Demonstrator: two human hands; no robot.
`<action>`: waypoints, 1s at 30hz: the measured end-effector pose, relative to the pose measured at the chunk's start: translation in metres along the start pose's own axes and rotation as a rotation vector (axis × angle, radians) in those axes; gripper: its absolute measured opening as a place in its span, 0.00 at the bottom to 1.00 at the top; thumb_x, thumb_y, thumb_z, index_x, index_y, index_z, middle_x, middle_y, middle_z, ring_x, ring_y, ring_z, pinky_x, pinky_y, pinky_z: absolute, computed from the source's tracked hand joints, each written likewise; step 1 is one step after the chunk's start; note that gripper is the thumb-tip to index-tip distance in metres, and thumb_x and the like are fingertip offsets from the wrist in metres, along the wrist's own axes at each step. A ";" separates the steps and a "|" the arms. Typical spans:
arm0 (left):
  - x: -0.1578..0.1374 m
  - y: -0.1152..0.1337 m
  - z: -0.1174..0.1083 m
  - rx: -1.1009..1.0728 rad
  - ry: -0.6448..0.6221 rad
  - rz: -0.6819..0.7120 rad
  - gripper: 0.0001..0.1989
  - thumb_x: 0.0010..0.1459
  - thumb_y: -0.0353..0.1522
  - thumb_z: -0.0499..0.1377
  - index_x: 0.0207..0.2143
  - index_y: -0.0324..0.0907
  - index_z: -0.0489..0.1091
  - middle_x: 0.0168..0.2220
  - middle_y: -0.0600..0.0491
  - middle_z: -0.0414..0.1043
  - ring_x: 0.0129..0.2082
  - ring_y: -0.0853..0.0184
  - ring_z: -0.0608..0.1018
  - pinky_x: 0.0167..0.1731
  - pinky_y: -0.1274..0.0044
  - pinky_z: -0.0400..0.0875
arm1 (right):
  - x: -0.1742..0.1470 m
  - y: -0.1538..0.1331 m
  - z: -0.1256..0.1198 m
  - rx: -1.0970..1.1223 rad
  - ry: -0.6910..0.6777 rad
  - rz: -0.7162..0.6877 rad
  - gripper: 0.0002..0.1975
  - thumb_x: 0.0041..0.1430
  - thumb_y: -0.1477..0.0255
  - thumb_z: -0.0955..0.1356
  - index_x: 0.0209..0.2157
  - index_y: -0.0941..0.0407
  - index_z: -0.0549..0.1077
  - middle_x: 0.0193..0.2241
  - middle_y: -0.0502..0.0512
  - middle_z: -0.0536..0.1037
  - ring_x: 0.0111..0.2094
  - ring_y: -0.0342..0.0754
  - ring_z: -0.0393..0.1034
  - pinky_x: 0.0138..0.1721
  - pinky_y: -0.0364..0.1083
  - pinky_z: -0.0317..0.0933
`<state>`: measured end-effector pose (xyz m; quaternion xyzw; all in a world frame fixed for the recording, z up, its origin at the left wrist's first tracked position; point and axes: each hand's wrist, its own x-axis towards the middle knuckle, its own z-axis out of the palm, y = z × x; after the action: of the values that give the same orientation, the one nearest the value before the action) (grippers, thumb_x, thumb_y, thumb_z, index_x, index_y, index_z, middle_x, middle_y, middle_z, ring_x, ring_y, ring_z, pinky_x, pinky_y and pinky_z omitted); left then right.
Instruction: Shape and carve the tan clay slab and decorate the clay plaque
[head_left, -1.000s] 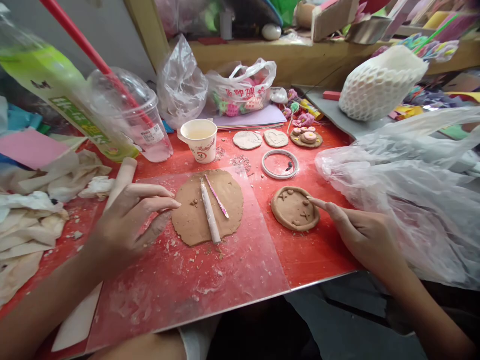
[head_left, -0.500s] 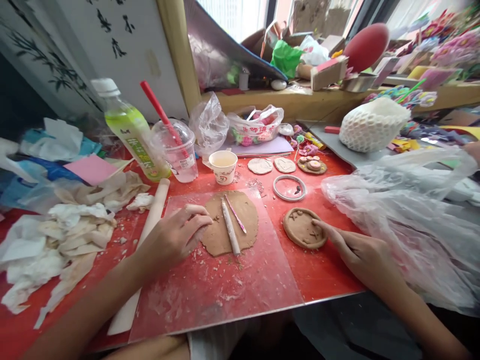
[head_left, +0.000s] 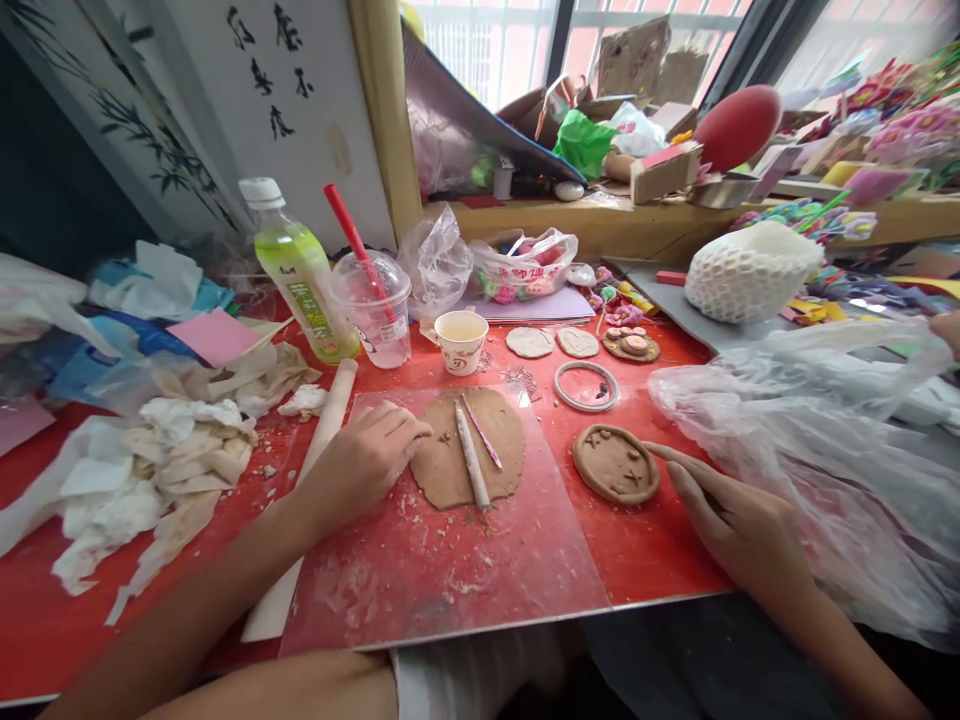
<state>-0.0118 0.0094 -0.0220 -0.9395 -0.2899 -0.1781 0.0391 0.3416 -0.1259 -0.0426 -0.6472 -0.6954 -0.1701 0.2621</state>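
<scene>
Clay disc [head_left: 616,463] lies on the worktop [head_left: 660,545]; your right hand [head_left: 739,520] touches its rim, forefinger extended. Your left hand [head_left: 367,455], loosely curled and holding nothing, rests on the clay slab [head_left: 469,445].

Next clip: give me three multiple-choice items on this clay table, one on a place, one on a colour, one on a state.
1. Where do the two modelling tools lie?
A. on the flat clay slab
B. in the paper cup
C. on the window ledge

2. What colour is the straw in the plastic cup?
A. blue
B. red
C. white

3. What is the right hand doing?
A. gripping the bottle
B. fingertip touching the small clay disc's rim
C. resting in the lap

Answers: 1 A, both lie across the slab; 2 B, it is plainly red; 3 B, the forefinger meets the disc.
</scene>
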 end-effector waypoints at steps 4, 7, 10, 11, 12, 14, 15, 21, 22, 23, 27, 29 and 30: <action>0.003 0.002 0.005 -0.020 -0.033 -0.021 0.15 0.64 0.32 0.47 0.52 0.41 0.63 0.46 0.49 0.67 0.48 0.62 0.66 0.49 0.67 0.66 | 0.000 0.002 0.005 -0.005 0.043 -0.055 0.18 0.63 0.67 0.59 0.40 0.61 0.76 0.31 0.56 0.81 0.21 0.46 0.75 0.26 0.42 0.67; 0.007 0.007 0.006 -0.021 -0.085 -0.024 0.16 0.64 0.32 0.47 0.53 0.40 0.62 0.50 0.48 0.65 0.50 0.61 0.64 0.50 0.65 0.64 | 0.001 0.005 0.009 0.012 0.046 -0.084 0.16 0.63 0.67 0.60 0.38 0.62 0.76 0.31 0.57 0.81 0.25 0.47 0.76 0.27 0.42 0.67; 0.010 0.009 0.004 -0.059 -0.120 -0.014 0.13 0.64 0.32 0.47 0.47 0.40 0.66 0.46 0.49 0.67 0.49 0.62 0.64 0.50 0.66 0.64 | 0.000 0.005 0.007 0.000 0.089 -0.147 0.12 0.62 0.70 0.62 0.36 0.61 0.75 0.29 0.57 0.81 0.25 0.46 0.76 0.26 0.42 0.66; 0.011 0.009 0.004 -0.073 -0.122 -0.024 0.12 0.64 0.32 0.47 0.45 0.40 0.67 0.45 0.50 0.68 0.48 0.63 0.65 0.50 0.66 0.64 | -0.001 0.002 0.004 -0.007 0.120 -0.179 0.10 0.61 0.72 0.63 0.35 0.61 0.75 0.27 0.56 0.81 0.23 0.45 0.75 0.26 0.42 0.64; 0.012 0.008 0.003 -0.083 -0.123 -0.038 0.11 0.64 0.32 0.47 0.42 0.39 0.67 0.43 0.50 0.68 0.47 0.63 0.66 0.50 0.67 0.64 | -0.003 -0.004 0.001 -0.005 0.154 -0.217 0.07 0.60 0.75 0.64 0.35 0.60 0.74 0.25 0.55 0.80 0.21 0.43 0.73 0.25 0.41 0.63; 0.014 0.007 0.004 -0.092 -0.126 -0.062 0.10 0.64 0.32 0.48 0.41 0.39 0.67 0.42 0.50 0.68 0.46 0.63 0.66 0.49 0.67 0.64 | -0.007 -0.023 -0.006 0.054 0.205 -0.371 0.05 0.55 0.80 0.66 0.33 0.59 0.73 0.19 0.49 0.76 0.18 0.40 0.68 0.24 0.41 0.61; 0.015 0.006 0.004 -0.095 -0.133 -0.062 0.10 0.63 0.32 0.49 0.42 0.39 0.66 0.43 0.49 0.68 0.46 0.63 0.66 0.49 0.67 0.64 | -0.009 -0.036 -0.009 0.131 0.200 -0.471 0.06 0.55 0.81 0.65 0.34 0.60 0.73 0.18 0.49 0.75 0.17 0.39 0.66 0.24 0.42 0.60; 0.020 0.008 0.005 -0.167 -0.136 -0.005 0.09 0.64 0.31 0.48 0.35 0.40 0.67 0.39 0.51 0.68 0.44 0.65 0.67 0.47 0.70 0.63 | 0.015 -0.128 0.001 0.426 0.241 -0.799 0.09 0.55 0.71 0.66 0.26 0.62 0.73 0.12 0.44 0.61 0.15 0.39 0.54 0.16 0.44 0.46; 0.019 0.008 0.004 -0.177 -0.118 -0.019 0.09 0.64 0.32 0.48 0.35 0.41 0.66 0.38 0.52 0.68 0.43 0.66 0.68 0.46 0.71 0.63 | 0.027 -0.142 0.006 0.503 0.291 -0.807 0.11 0.55 0.71 0.66 0.23 0.61 0.72 0.12 0.44 0.59 0.14 0.38 0.51 0.16 0.44 0.43; 0.017 0.008 0.002 -0.181 -0.088 -0.045 0.08 0.64 0.32 0.48 0.35 0.41 0.66 0.37 0.53 0.69 0.41 0.66 0.69 0.45 0.72 0.63 | 0.040 -0.154 0.012 0.569 0.284 -0.827 0.13 0.55 0.71 0.65 0.20 0.60 0.70 0.12 0.43 0.58 0.14 0.38 0.49 0.16 0.44 0.40; 0.006 -0.001 -0.006 -0.156 0.062 -0.221 0.08 0.63 0.35 0.48 0.35 0.41 0.63 0.30 0.56 0.69 0.32 0.70 0.71 0.36 0.78 0.63 | 0.095 -0.191 0.038 0.952 -0.349 -0.279 0.17 0.58 0.66 0.61 0.18 0.57 0.64 0.15 0.45 0.61 0.17 0.38 0.52 0.21 0.42 0.43; 0.002 -0.005 -0.010 -0.130 0.067 -0.296 0.09 0.62 0.36 0.47 0.35 0.42 0.63 0.30 0.56 0.69 0.31 0.70 0.71 0.33 0.80 0.62 | 0.113 -0.200 0.051 1.007 -0.409 -0.136 0.17 0.62 0.69 0.57 0.20 0.57 0.62 0.18 0.46 0.65 0.20 0.37 0.57 0.23 0.41 0.47; 0.001 -0.006 -0.012 -0.137 0.075 -0.355 0.12 0.63 0.37 0.45 0.33 0.42 0.63 0.30 0.55 0.69 0.30 0.70 0.70 0.32 0.81 0.62 | 0.117 -0.201 0.057 1.032 -0.424 -0.097 0.16 0.63 0.69 0.56 0.22 0.57 0.63 0.21 0.47 0.68 0.23 0.37 0.60 0.24 0.40 0.48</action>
<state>-0.0181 0.0130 -0.0109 -0.8667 -0.4367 -0.2365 -0.0463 0.1315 -0.0189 0.0009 -0.4223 -0.7549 0.3144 0.3911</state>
